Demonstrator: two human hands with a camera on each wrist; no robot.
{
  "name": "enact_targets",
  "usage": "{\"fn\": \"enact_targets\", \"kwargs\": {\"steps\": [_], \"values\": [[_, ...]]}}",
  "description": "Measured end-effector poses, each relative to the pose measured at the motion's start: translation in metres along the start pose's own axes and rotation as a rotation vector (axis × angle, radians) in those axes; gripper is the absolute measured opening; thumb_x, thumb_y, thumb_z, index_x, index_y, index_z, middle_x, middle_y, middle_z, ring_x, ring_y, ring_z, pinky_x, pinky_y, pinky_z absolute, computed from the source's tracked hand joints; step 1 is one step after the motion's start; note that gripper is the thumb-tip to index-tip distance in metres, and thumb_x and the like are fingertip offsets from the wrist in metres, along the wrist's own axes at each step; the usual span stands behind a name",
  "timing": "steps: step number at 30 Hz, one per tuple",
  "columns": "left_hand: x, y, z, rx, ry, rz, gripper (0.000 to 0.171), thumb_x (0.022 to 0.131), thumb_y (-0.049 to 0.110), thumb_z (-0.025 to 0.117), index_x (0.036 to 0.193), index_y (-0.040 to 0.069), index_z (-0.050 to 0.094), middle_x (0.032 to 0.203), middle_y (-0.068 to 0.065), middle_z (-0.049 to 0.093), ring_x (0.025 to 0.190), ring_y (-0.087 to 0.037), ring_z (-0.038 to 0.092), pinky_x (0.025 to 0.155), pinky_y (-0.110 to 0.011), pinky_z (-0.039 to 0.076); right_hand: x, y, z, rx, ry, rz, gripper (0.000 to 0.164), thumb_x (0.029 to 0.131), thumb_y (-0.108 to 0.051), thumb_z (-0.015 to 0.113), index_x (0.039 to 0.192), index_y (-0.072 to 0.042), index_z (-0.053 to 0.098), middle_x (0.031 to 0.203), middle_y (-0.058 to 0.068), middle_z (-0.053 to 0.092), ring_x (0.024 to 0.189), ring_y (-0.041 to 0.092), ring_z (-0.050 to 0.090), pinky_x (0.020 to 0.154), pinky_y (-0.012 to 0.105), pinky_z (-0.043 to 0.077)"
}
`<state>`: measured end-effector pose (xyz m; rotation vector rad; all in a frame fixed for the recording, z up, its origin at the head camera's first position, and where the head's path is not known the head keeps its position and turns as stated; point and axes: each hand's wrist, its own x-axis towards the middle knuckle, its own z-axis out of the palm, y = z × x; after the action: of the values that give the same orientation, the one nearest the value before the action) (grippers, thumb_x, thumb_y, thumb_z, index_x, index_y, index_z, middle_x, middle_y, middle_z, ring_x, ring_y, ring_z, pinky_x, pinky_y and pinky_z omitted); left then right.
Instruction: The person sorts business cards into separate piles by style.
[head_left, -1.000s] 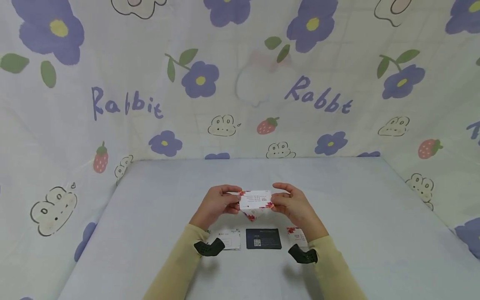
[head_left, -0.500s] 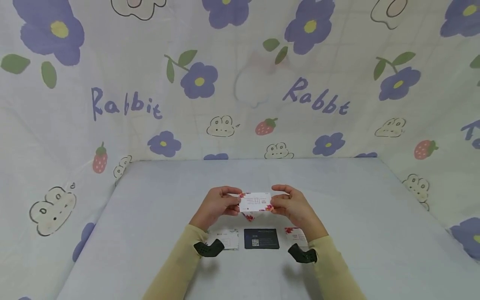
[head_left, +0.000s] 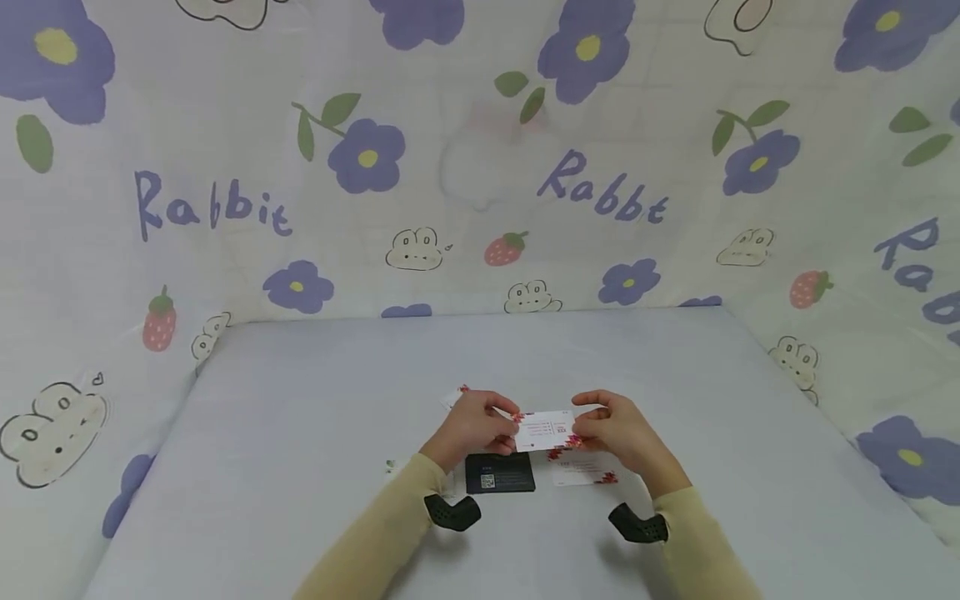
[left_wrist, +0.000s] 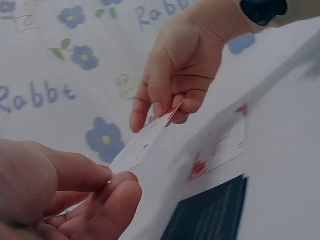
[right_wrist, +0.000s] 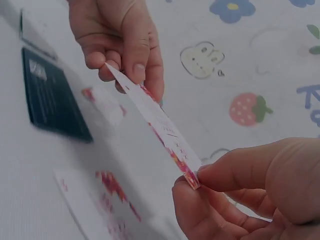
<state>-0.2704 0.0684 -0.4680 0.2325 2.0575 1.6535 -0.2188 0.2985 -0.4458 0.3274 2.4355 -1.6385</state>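
A white business card (head_left: 543,431) with red flower corners is held above the table by both hands. My left hand (head_left: 474,427) pinches its left end between thumb and fingers. On the opposite end, the thumb and fingers of my right hand (head_left: 618,433) pinch the edge. Just below lies a dark business card stack (head_left: 500,473) with a QR code. To its right, partly under the held card, is another white card with red flowers (head_left: 585,468). In the right wrist view the held card (right_wrist: 160,125) appears tilted, spanning both hands.
Behind my left hand lies another red-flowered white card (head_left: 453,397), partly hidden. A white card with green leaf print (head_left: 392,467) is mostly covered by the left wrist. The pale table (head_left: 337,358) meets a patterned cloth wall (head_left: 465,167) at its back edge.
Both hands have moved right and slightly nearer with the card, now over the front row. The red-flowered card formerly beneath it now shows left of it. The head view has turned right.
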Motion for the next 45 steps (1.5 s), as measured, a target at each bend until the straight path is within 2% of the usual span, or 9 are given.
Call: {"fn": "enact_targets", "kwargs": {"steps": [4,8,13,20,27,36,39,41,45], "values": [[0.001,0.005,0.026,0.101,-0.023,0.007,0.019,0.089,-0.001,0.071,0.107,0.003,0.070,0.071,-0.008,0.065,0.054,-0.012,0.063,0.052,-0.023,0.058,-0.011,0.011,-0.014,-0.084,0.032,0.024,0.047,0.092,-0.004,0.071,0.135,0.002,0.055,0.104,0.016,0.065,0.081,0.019,0.062,0.068,0.027,0.060],[0.001,0.010,0.047,0.302,-0.019,0.064,0.009,0.091,0.003,0.069,0.100,0.005,0.071,0.060,-0.003,0.061,0.047,-0.009,0.057,0.047,-0.021,0.053,-0.018,0.019,-0.024,-0.148,0.057,0.051,0.044,0.090,-0.006,0.072,0.131,0.001,0.057,0.095,0.013,0.064,0.076,0.018,0.061,0.064,0.027,0.059],[0.002,0.017,0.064,0.547,-0.015,0.145,0.004,0.093,0.008,0.069,0.095,0.005,0.072,0.058,0.001,0.057,0.042,-0.007,0.051,0.043,-0.017,0.045,-0.021,0.028,-0.030,-0.192,0.083,0.070,0.042,0.088,-0.006,0.073,0.127,0.002,0.058,0.086,0.010,0.065,0.067,0.015,0.063,0.060,0.028,0.058],[0.006,0.017,0.072,0.708,-0.012,0.210,0.010,0.091,0.007,0.069,0.082,0.006,0.067,0.064,0.000,0.057,0.046,-0.009,0.050,0.042,-0.019,0.038,-0.021,0.035,-0.029,-0.243,0.115,0.078,0.046,0.086,-0.009,0.076,0.127,0.001,0.059,0.083,0.010,0.066,0.063,0.015,0.063,0.058,0.028,0.057],[0.012,0.013,0.075,0.868,-0.004,0.263,0.009,0.087,0.009,0.072,0.080,0.007,0.068,0.070,0.001,0.061,0.062,-0.013,0.051,0.053,-0.021,0.038,-0.022,0.035,-0.026,-0.268,0.125,0.048,0.047,0.083,-0.008,0.078,0.125,0.001,0.059,0.081,0.009,0.065,0.062,0.015,0.061,0.057,0.028,0.056],[0.005,0.017,0.078,0.932,0.031,0.326,0.005,0.088,0.006,0.071,0.083,0.005,0.069,0.077,-0.003,0.069,0.066,-0.013,0.053,0.060,-0.024,0.044,-0.018,0.034,-0.024,-0.293,0.133,0.030,0.050,0.079,-0.005,0.079,0.124,0.001,0.060,0.081,0.009,0.064,0.060,0.014,0.060,0.055,0.028,0.054],[0.004,0.016,0.075,0.877,0.049,0.358,0.002,0.090,0.008,0.069,0.091,0.006,0.069,0.077,-0.001,0.067,0.064,-0.010,0.050,0.058,-0.022,0.042,-0.018,0.033,-0.024,-0.316,0.127,0.032,0.051,0.079,-0.007,0.080,0.125,0.001,0.059,0.081,0.009,0.063,0.060,0.015,0.059,0.056,0.028,0.055],[0.004,0.017,0.069,0.797,0.072,0.382,0.006,0.093,0.011,0.067,0.098,0.007,0.069,0.073,0.001,0.066,0.060,-0.008,0.049,0.055,-0.020,0.040,-0.018,0.032,-0.024,-0.323,0.129,0.032,0.051,0.082,-0.010,0.080,0.127,0.001,0.058,0.081,0.009,0.061,0.059,0.016,0.059,0.056,0.029,0.055],[0.000,0.020,0.042,0.628,0.157,0.432,0.012,0.096,0.018,0.065,0.105,0.011,0.071,0.066,0.003,0.063,0.055,-0.006,0.049,0.051,-0.020,0.039,-0.015,0.024,-0.022,-0.280,0.157,0.005,0.051,0.089,-0.016,0.076,0.133,0.000,0.055,0.081,0.010,0.062,0.059,0.016,0.059,0.057,0.028,0.056]]}}
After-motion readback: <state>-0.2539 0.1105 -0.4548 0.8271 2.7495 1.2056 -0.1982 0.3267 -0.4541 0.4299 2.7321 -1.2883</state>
